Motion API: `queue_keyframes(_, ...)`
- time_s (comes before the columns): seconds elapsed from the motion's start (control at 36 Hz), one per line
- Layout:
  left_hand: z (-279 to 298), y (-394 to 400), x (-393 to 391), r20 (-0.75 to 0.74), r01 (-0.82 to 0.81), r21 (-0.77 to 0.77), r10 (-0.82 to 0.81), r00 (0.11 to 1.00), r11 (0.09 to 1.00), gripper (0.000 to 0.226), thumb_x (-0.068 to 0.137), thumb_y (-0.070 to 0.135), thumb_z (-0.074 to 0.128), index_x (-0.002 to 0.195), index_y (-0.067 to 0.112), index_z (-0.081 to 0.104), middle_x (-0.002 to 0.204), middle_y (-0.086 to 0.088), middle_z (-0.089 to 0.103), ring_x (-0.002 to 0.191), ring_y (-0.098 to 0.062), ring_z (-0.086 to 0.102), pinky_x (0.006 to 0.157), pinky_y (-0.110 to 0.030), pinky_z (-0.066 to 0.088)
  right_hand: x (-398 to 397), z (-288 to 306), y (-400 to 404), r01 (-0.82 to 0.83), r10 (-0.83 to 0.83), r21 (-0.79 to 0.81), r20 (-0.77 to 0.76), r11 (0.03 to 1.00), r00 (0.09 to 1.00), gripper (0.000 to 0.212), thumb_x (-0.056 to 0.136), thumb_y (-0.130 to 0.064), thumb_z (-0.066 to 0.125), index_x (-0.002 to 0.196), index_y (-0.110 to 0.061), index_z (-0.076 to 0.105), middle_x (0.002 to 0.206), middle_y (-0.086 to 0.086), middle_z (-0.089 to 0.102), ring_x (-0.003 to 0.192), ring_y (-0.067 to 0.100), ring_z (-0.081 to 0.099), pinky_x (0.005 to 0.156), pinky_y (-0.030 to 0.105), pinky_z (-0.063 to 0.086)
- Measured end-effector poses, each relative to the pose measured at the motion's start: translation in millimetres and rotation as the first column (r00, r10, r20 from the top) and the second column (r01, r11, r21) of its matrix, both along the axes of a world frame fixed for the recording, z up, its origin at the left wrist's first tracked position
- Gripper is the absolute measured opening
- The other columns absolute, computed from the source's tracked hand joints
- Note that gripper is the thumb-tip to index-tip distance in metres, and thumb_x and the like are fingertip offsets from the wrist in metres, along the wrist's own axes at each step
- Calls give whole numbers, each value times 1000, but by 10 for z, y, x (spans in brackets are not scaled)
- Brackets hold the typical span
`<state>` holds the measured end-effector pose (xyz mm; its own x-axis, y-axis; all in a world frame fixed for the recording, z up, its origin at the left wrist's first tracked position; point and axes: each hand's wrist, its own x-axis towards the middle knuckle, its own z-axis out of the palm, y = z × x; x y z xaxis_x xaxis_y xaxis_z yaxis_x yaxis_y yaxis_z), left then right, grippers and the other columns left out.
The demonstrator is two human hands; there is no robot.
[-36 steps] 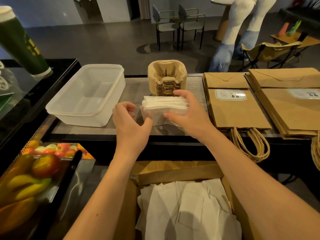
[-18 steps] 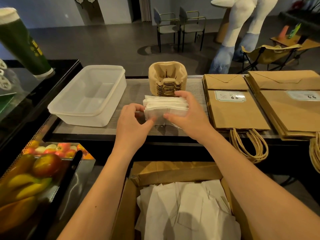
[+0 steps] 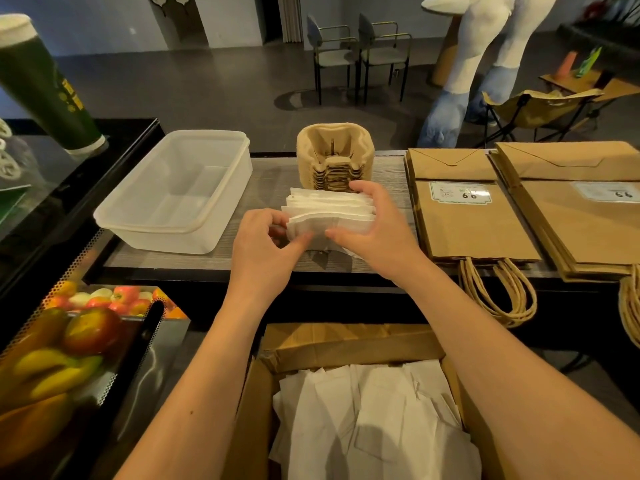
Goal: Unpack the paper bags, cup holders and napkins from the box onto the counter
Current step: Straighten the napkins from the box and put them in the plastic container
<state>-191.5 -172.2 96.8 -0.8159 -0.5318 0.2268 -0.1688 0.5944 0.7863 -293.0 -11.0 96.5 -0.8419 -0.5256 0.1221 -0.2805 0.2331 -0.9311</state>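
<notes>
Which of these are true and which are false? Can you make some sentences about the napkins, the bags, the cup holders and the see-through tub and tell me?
1. Both hands hold the stack of napkins. True: the left hand and the right hand grip it from either side.
2. The plastic tub is full of napkins. False: nothing shows inside it.
3. The cup holders stand just behind the napkin stack. True.
4. The paper bags are still in the cardboard box. False: they lie flat on the counter, to the right of the napkins.
5. White napkins remain in the box. True.
</notes>
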Motion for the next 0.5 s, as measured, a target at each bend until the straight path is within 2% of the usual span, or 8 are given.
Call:
queue_keyframes(0.14, -2, -46, 20, -9, -16, -1, 16, 1000, 1000, 24, 84, 35, 81, 98, 27, 63, 102, 9, 62, 87, 0, 60, 69, -11, 44, 1, -4, 7, -14, 15, -15, 11, 1000, 1000, 83, 83, -23, 85, 149, -30, 34, 133, -14, 43, 123, 10, 51, 92, 21, 54)
queue_keyframes(0.19, 6, -42, 31, -26, -28, 8, 28, 999, 1000, 27, 83, 34, 82, 97, 30, 59, 100, 11, 62, 85, 2, 61, 66, -9, 47, -3, -12, 3, -17, 17, -17, 12, 1000, 1000, 84, 82, -23, 85, 149, -30, 34, 133, -14, 43, 121, 9, 50, 91, 19, 54)
queue_keyframes(0.28, 19, -20, 41, -73, -37, 88, 44, 996, 995, 40, 81, 28, 84, 103, 30, 52, 94, 13, 62, 84, 7, 61, 70, -9, 52, -11, -24, 0, -19, 20, -16, 12, 1000, 1000, 86, 82, -24, 86, 149, -31, 33, 133, -15, 42, 118, 5, 49, 81, 10, 51)
queue_keyframes(0.33, 23, -18, 43, -80, -19, 124, 29, 996, 992, 45, 81, 25, 85, 109, 30, 50, 93, 13, 62, 84, 6, 62, 70, -11, 53, -14, -25, 3, -23, 23, -17, 11, 1000, 1000, 86, 82, -24, 86, 149, -31, 33, 133, -15, 41, 118, 5, 48, 81, 11, 50)
queue_keyframes(0.44, -3, -71, 39, -32, 60, 69, -58, 998, 996, 27, 84, 30, 81, 103, 31, 62, 96, 10, 67, 86, -4, 63, 75, -19, 52, -19, -23, 7, -33, 33, -15, 8, 999, 999, 89, 81, -24, 87, 150, -30, 32, 132, -15, 42, 120, 7, 49, 86, 16, 51)
queue_keyframes(0.5, 4, -92, 40, -7, 104, 65, -104, 995, 992, 23, 86, 29, 79, 104, 32, 64, 100, 12, 67, 89, -5, 63, 76, -18, 50, -21, -21, 11, -43, 43, -14, 11, 999, 999, 90, 80, -24, 87, 150, -31, 31, 133, -14, 41, 121, 8, 48, 86, 16, 50)
